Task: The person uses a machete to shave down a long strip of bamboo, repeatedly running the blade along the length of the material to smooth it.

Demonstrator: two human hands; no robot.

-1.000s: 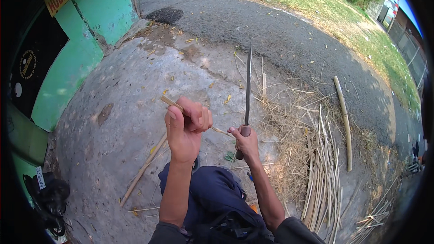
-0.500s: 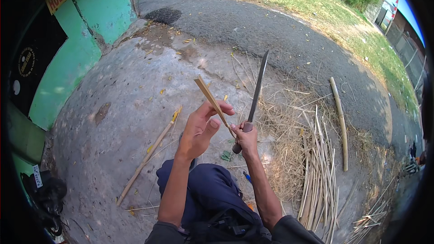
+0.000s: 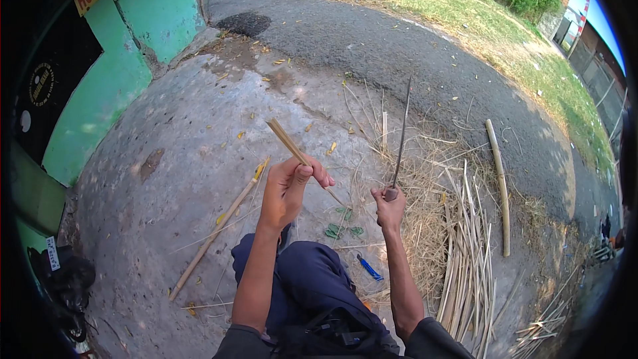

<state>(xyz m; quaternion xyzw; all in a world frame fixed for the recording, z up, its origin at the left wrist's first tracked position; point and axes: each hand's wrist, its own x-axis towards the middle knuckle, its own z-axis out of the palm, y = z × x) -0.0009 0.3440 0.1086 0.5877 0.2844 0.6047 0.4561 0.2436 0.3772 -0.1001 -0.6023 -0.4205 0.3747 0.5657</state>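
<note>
My left hand [image 3: 289,189] grips a thin split bamboo strip [image 3: 287,141] whose free end points up and to the left. My right hand [image 3: 389,207] is closed on the handle of a long dark knife [image 3: 401,136], blade pointing up and away from me. The two hands are apart, the strip left of the blade. My legs in dark blue trousers [image 3: 306,286] lie below the hands on the concrete ground.
A long bamboo strip [image 3: 219,226] lies on the concrete [image 3: 173,159] to my left. A pile of split bamboo sticks [image 3: 468,259] and dry shavings sits at my right, with a thicker bamboo pole [image 3: 500,183] beyond. A small blue tool [image 3: 369,268] lies by my knee. Green wall [image 3: 113,80] left, asphalt road [image 3: 399,46] ahead.
My left hand has turned the bamboo strip from lying across toward the knife to standing up and leftward. The knife stays upright, tilting slightly.
</note>
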